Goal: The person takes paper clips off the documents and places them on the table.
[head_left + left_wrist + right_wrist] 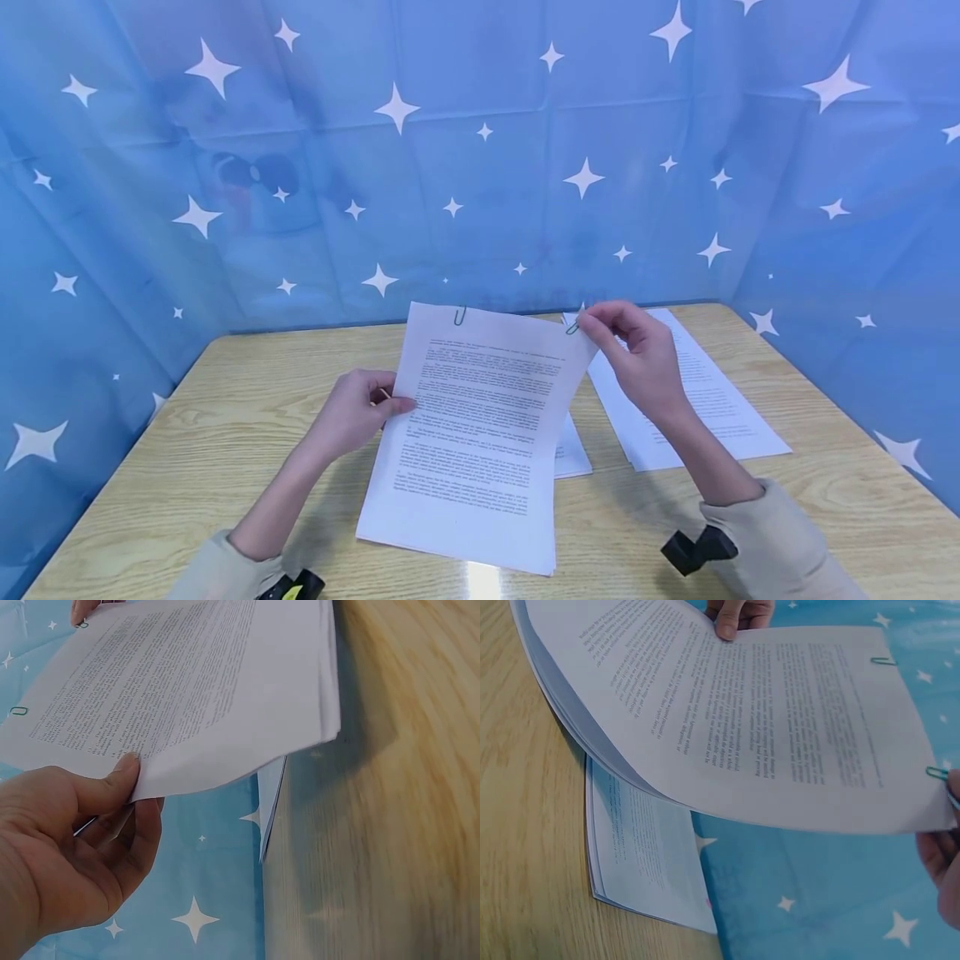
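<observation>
The papers (480, 417) are held up over the table (255, 392); the left hand (362, 410) pinches their left side, the right hand (637, 354) pinches their top right corner by a green clip (936, 772), so best keep them even

Starry backdrop (480, 175), seemingly wooden table (225, 408)

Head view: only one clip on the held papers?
No: one green clip sits on the top edge of the held papers, and a second clip is beside the right hand's fingertips.
</observation>
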Available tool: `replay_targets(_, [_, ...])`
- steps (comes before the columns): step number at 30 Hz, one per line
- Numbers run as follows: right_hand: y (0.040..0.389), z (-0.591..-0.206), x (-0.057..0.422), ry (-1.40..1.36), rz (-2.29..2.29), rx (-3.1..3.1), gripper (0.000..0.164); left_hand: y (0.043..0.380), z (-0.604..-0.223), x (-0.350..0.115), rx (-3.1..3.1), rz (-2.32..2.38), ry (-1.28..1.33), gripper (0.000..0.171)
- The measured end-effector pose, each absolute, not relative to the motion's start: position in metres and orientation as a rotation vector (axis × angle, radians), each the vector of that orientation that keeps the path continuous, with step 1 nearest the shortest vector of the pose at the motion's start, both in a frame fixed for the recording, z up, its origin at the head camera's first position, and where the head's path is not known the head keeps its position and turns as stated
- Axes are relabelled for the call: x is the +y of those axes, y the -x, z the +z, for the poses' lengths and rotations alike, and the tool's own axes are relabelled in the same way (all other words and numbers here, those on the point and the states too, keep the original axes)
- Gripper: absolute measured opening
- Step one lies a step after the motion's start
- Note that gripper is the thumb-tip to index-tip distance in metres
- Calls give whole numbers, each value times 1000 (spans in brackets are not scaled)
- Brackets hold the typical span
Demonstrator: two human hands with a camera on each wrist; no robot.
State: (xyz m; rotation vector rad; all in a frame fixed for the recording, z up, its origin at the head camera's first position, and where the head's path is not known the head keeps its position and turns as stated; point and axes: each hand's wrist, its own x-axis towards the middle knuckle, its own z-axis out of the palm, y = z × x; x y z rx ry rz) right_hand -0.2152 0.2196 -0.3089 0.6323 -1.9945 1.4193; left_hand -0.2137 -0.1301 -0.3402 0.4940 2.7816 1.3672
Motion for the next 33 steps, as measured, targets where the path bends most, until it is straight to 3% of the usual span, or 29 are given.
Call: replay_targets(33, [218,-301,240,-672,1630,-1823,15,220,-341,-141,2742,1463,-364,17])
